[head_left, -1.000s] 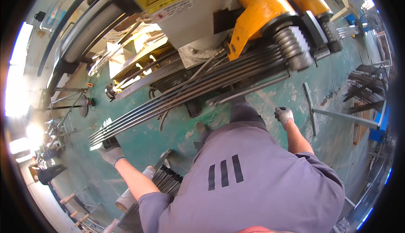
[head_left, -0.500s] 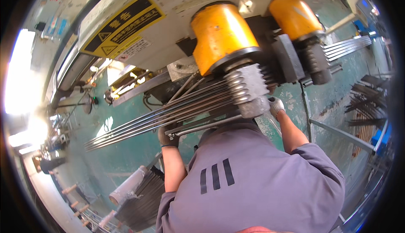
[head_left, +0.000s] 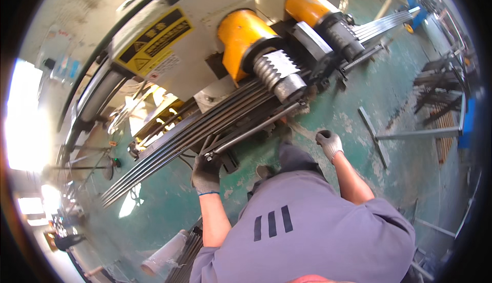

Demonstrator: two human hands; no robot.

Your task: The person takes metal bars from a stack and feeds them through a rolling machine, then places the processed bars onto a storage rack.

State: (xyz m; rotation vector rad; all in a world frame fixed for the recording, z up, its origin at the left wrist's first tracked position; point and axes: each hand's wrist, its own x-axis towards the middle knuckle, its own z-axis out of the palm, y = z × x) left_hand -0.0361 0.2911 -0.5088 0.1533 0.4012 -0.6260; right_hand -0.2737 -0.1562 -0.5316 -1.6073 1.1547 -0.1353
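My left hand (head_left: 206, 176), in a grey work glove, is at the lower left end of a metal rod (head_left: 256, 133) on the machine's front. Its fingers are mostly hidden behind the rod end and bracket. Just above that hand, several long thin metal tubes (head_left: 169, 156) slant up to the right, under a ridged metal cylinder (head_left: 277, 73) below an orange housing (head_left: 246, 34). My right hand (head_left: 329, 144), also gloved, hovers over the floor in front of my body, apart from the machine. Its fingers are curled closed, and nothing shows in them.
A second orange housing (head_left: 310, 7) with a ridged cylinder stands farther right. More bright tubes (head_left: 387, 25) stick out beyond it. A grey metal frame (head_left: 417, 133) and stacked dark bars (head_left: 435, 91) are at the right. A wrapped roll (head_left: 164, 254) lies at the lower left.
The view has shifted, and the machine now appears farther from my body. My right hand has come out from beside the ridged cylinder to open floor. My left hand remains by the rod end.
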